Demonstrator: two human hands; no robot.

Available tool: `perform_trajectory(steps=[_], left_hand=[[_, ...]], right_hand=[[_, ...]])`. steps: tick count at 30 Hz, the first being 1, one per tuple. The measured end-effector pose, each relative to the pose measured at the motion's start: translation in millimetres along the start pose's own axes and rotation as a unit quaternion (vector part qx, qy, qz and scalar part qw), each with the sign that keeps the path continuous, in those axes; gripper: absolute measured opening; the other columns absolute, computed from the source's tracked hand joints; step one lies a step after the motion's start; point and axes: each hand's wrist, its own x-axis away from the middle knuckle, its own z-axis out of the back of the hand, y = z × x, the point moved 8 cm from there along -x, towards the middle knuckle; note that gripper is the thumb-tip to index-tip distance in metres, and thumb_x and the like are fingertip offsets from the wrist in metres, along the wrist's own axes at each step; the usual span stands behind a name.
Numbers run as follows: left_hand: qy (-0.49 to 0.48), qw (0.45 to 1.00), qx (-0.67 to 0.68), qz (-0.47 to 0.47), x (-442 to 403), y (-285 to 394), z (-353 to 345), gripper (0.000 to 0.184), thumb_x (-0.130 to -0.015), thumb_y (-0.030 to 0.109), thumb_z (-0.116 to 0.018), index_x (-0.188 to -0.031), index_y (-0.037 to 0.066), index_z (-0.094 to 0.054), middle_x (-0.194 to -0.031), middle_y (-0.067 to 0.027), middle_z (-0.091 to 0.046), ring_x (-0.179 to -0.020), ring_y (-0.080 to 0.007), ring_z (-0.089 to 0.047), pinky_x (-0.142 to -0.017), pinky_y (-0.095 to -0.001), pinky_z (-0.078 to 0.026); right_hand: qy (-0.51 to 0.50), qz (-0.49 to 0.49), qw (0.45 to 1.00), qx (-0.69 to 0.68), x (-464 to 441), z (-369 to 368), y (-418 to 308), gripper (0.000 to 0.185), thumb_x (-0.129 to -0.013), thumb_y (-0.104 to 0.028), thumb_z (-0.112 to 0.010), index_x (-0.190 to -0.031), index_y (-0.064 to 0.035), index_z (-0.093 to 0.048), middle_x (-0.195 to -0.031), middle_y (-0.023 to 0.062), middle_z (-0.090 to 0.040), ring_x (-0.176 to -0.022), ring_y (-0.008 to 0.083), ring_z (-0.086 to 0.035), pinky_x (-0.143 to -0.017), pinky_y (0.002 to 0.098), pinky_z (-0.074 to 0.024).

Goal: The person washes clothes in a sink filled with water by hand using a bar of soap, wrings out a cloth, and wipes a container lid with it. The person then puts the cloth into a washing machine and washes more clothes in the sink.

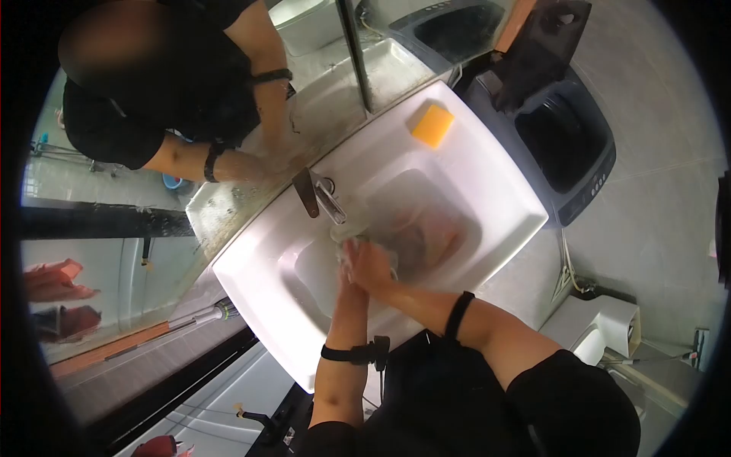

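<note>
Both hands are together over the white sink, just below the faucet. My left hand points up toward the spout, its fingers close together and partly covered. My right hand is closed against it from the side. Something whitish and wet, foam or thin fabric, shows around the fingertips; what the fingers hold is hard to make out. Beside them, cloudy water fills the basin, with a reddish and grey cloth lying under it.
A yellow sponge rests on the sink's back right corner. A dark washing machine with its lid raised stands to the right. The mirror behind the sink reflects a person in black. A white toilet is at lower right.
</note>
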Motion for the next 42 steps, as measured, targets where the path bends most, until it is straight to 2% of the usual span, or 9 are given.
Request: perform_trajectory(steps=[10, 13, 18, 23, 27, 29, 35, 39, 42], left_hand=[[-0.172, 0.903, -0.35, -0.178, 116, 103, -74, 0.049, -0.082, 0.014, -0.065, -0.125, -0.002, -0.048, -0.117, -0.0117, -0.058, -0.105, -0.0214, -0.057, -0.09, -0.0325, -0.045], [-0.238, 0.833, -0.473, -0.161, 125, 116, -66, 0.047, -0.076, 0.015, -0.065, -0.119, -0.003, -0.055, -0.105, -0.01, -0.063, -0.097, -0.0189, -0.057, -0.086, -0.031, -0.045], [-0.047, 0.863, -0.447, -0.231, 90, 145, 25, 0.037, -0.076, 0.004, -0.062, -0.113, -0.001, -0.06, -0.103, -0.0096, -0.064, -0.096, -0.0185, -0.059, -0.084, -0.0302, -0.047], [0.292, 0.906, -0.107, -0.287, 100, 111, 61, 0.03, -0.08, 0.01, -0.062, -0.109, 0.006, -0.059, -0.089, -0.0059, -0.063, -0.081, -0.0122, -0.059, -0.068, -0.0253, -0.047], [0.024, 0.97, 0.233, -0.07, -2, 3, 46, 0.033, -0.088, 0.023, -0.057, -0.118, 0.01, -0.052, -0.1, -0.007, -0.06, -0.086, -0.0132, -0.059, -0.07, -0.0245, -0.047], [-0.078, 0.961, 0.264, -0.026, -30, -9, 47, 0.033, -0.089, 0.028, -0.055, -0.116, 0.01, -0.053, -0.1, -0.0079, -0.06, -0.087, -0.016, -0.059, -0.072, -0.0278, -0.048], [0.077, 0.968, 0.237, -0.044, -22, -24, 33, 0.04, -0.091, 0.042, -0.051, -0.111, 0.008, -0.056, -0.1, -0.0107, -0.06, -0.092, -0.0245, -0.06, -0.079, -0.0379, -0.049], [-0.37, 0.878, 0.301, -0.035, -55, -24, 39, 0.043, -0.092, 0.045, -0.048, -0.108, 0.007, -0.057, -0.104, -0.0125, -0.059, -0.097, -0.0264, -0.058, -0.082, -0.0392, -0.049], [-0.112, 0.966, 0.233, -0.012, -25, -7, 26, 0.041, -0.092, 0.048, -0.047, -0.1, 0.009, -0.058, -0.096, -0.0091, -0.06, -0.091, -0.0239, -0.059, -0.079, -0.0384, -0.05]], right_hand=[[-0.15, 0.067, 0.986, 0.04, -88, -5, 75, 0.064, -0.081, -0.028, -0.063, -0.136, -0.009, -0.036, -0.123, 0.018, -0.053, -0.112, 0.0324, -0.052, -0.095, 0.0402, -0.0405], [-0.225, 0.372, 0.898, 0.065, -64, -27, 34, 0.065, -0.079, -0.026, -0.066, -0.136, -0.0127, -0.039, -0.123, 0.0153, -0.054, -0.116, 0.0296, -0.049, -0.099, 0.0397, -0.037], [-0.46, 0.088, 0.872, -0.14, -63, -40, 61, 0.047, -0.077, -0.033, -0.068, -0.117, -0.0103, -0.054, -0.108, 0.0121, -0.06, -0.103, 0.0231, -0.055, -0.089, 0.0376, -0.0421], [-0.36, -0.108, 0.883, -0.28, -66, -23, 60, 0.037, -0.075, -0.04, -0.069, -0.097, -0.0097, -0.066, -0.09, 0.0087, -0.065, -0.086, 0.0196, -0.062, -0.075, 0.036, -0.0471], [-0.164, 0.248, 0.953, -0.063, -17, -40, -12, 0.032, -0.075, -0.041, -0.068, -0.087, -0.0114, -0.066, -0.069, 0.014, -0.062, -0.066, 0.0283, -0.062, -0.063, 0.0396, -0.0463], [-0.386, 0.213, 0.897, -0.039, 29, -17, -63, 0.051, -0.083, -0.053, -0.055, -0.093, -0.0031, -0.064, -0.09, 0.02, -0.063, -0.087, 0.0402, -0.06, -0.084, 0.0524, -0.0424], [-0.141, -0.055, 0.979, -0.134, -36, -43, 21, 0.044, -0.09, -0.044, -0.048, -0.084, -0.0043, -0.065, -0.086, 0.0201, -0.064, -0.078, 0.0389, -0.062, -0.071, 0.0539, -0.0448], [-0.024, 0.123, 0.992, -0.024, -8, -13, -27, 0.041, -0.091, -0.039, -0.05, -0.074, -0.0038, -0.064, -0.07, 0.0215, -0.062, -0.068, 0.041, -0.062, -0.06, 0.0467, -0.0482], [0.037, 0.195, 0.98, -0.015, 16, -6, -39, 0.048, -0.092, -0.042, -0.045, -0.072, -0.003, -0.063, -0.07, 0.0221, -0.062, -0.067, 0.0416, -0.061, -0.058, 0.0473, -0.0477]])
